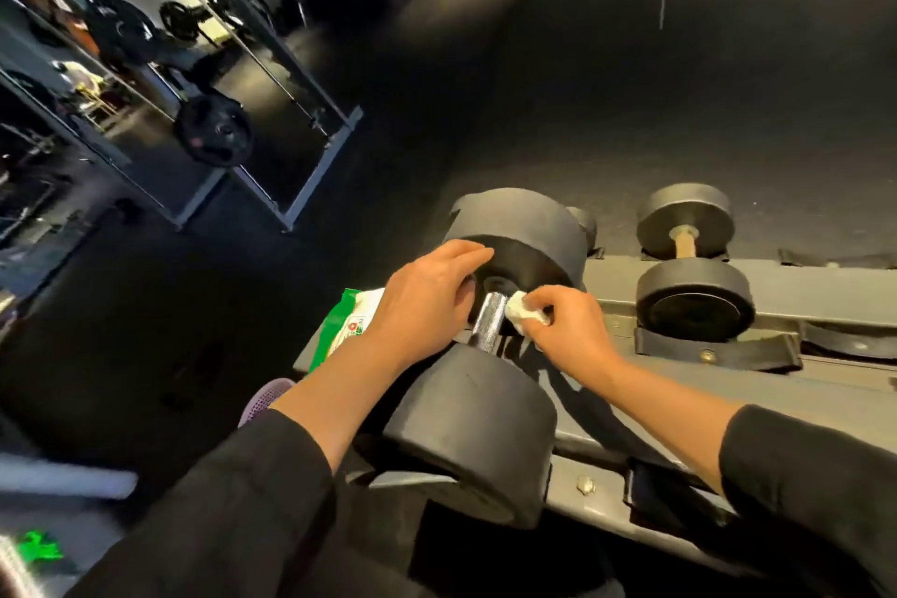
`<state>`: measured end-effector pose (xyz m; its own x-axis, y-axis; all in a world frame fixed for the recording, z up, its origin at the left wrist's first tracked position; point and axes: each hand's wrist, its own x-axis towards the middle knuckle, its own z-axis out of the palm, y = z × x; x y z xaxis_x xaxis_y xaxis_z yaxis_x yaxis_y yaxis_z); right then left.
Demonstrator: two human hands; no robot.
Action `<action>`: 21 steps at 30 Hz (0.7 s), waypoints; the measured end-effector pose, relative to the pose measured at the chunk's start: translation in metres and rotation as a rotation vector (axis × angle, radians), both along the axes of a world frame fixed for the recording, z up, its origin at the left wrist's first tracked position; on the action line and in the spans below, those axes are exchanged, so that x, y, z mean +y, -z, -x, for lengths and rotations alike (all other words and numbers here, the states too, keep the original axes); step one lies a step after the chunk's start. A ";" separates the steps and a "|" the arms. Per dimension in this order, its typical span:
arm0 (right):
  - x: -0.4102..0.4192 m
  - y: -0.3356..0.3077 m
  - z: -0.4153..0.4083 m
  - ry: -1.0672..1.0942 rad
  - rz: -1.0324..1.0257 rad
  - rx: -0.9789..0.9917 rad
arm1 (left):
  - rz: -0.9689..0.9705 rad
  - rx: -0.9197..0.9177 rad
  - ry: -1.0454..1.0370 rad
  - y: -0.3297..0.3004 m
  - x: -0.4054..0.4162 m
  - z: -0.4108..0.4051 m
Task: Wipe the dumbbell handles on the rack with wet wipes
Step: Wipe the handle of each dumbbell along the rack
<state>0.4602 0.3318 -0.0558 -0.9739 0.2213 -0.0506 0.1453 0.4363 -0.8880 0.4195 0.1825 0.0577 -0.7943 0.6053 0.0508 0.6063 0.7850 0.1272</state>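
Observation:
A large black dumbbell (490, 422) lies on the grey rack (679, 398), its chrome handle (489, 321) showing between my hands. My right hand (565, 325) pinches a crumpled white wet wipe (522, 312) against the right side of that handle. My left hand (432, 301) rests on the far head of the dumbbell (529, 233), fingers laid over its left edge. A green and white wipes packet (347, 325) lies on the rack's left end, partly hidden under my left hand.
A smaller black dumbbell (691, 267) with a tan handle sits on the rack to the right. Empty black cradles (718, 350) lie along the rack. A mirror at upper left reflects weight plates (213, 129). Dark floor lies to the left.

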 end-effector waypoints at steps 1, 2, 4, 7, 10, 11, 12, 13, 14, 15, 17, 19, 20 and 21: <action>-0.004 0.004 0.003 0.033 0.010 -0.014 | -0.006 -0.014 0.002 0.003 -0.003 0.009; -0.008 0.007 0.005 0.066 0.020 -0.020 | -0.015 -0.022 -0.002 0.007 -0.005 0.016; -0.013 0.011 0.008 0.112 0.036 -0.015 | -0.059 -0.055 -0.034 0.015 -0.007 0.026; -0.019 0.013 0.011 0.135 0.082 0.018 | -0.111 -0.119 -0.094 0.023 -0.010 0.029; -0.025 0.017 0.013 0.088 0.121 0.095 | -0.120 -0.119 -0.113 0.023 -0.011 0.028; -0.026 0.019 0.013 0.078 0.134 0.115 | -0.121 -0.119 -0.116 0.022 -0.010 0.027; -0.026 0.021 0.013 0.078 0.150 0.135 | -0.117 -0.122 -0.113 0.020 -0.008 0.026; -0.027 0.024 0.013 0.082 0.168 0.150 | -0.108 -0.125 -0.103 0.019 -0.007 0.025; -0.027 0.026 0.014 0.087 0.189 0.164 | -0.094 -0.130 -0.092 0.018 -0.006 0.025; -0.027 0.028 0.015 0.090 0.215 0.170 | -0.076 -0.141 -0.084 0.017 -0.005 0.025; -0.026 0.029 0.018 0.100 0.279 0.162 | -0.043 -0.183 -0.084 0.017 -0.003 0.026; -0.027 0.032 0.016 0.109 0.338 0.135 | -0.040 -0.235 -0.092 0.017 -0.001 0.026; -0.029 0.033 0.012 0.100 0.372 0.115 | -0.049 -0.265 -0.101 0.017 0.000 0.026; -0.032 0.035 0.006 0.075 0.409 0.089 | -0.060 -0.286 -0.109 0.017 0.000 0.026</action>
